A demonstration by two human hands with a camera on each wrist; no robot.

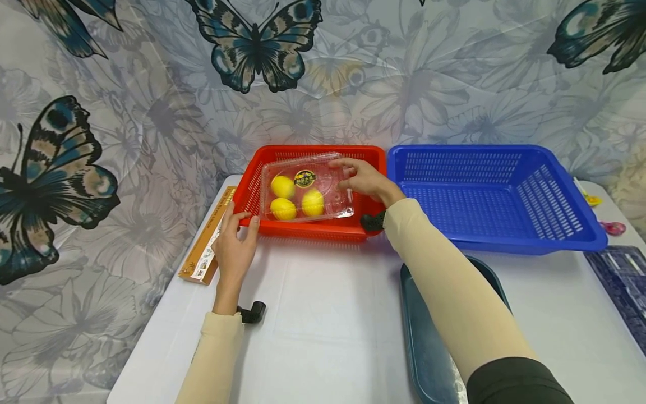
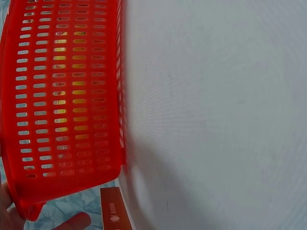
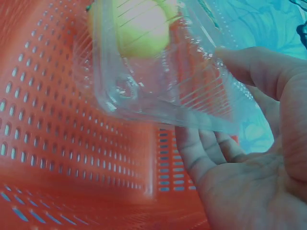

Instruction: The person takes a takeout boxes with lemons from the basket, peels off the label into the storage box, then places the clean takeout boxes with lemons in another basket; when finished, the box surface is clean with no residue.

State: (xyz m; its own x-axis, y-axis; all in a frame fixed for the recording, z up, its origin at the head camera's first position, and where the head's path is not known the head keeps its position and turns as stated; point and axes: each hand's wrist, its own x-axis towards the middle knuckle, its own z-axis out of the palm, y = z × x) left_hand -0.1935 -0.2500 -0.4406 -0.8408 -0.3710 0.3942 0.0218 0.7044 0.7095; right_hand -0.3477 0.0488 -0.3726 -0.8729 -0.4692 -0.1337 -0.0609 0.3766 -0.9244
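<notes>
Backdrop: pale floral cloth printed with butterflies, hung behind a white-covered table.

Specimen: clear plastic box with three yellow fruits in view and a round label on the lid. It sits within the outline of the red basket, extending leftward from the right fingertips. Blue basket lies just beyond the right wrist, on the side away from the box.

Right hand: thumb and fingers spread only to the box's depth, pinching its right end; thumb along one edge, fingertips against the opposite face.

Left hand: fingers at the red basket's near left corner, thumb held apart from them. Fingertips partly hidden; cannot tell whether they close on the rim.

Handling (judged): shell light, thin, springy and rather slick; a hard squeeze would probably dent it or pop the lid. Visible fruit gathers at the end away from the right fingers, so a one-ended pinch should let that far end droop. Best hold: both short ends, fingertips under the base, thumbs light on the edge.
</notes>
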